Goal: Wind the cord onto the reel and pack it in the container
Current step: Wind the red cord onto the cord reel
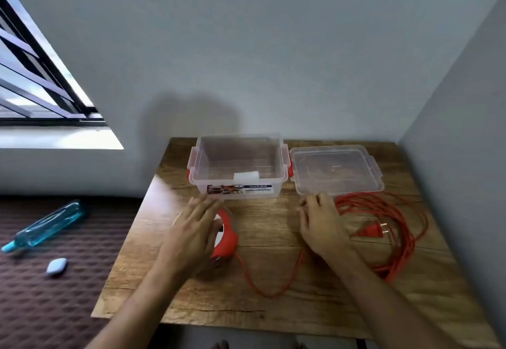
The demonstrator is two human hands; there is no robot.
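While both hands' fingers spread wide | one cord (388,228) | one reel (226,239) | one container (239,168)

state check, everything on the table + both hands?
container: open, upright, nothing packed inside
lid: off, flat on table right of container
cord: unwound, loose coil on table
plug: free, lying within the coil
reel: on table, bare of cord, partly hidden
left hand: open, over reel
right hand: open, beside coil, gripping nothing
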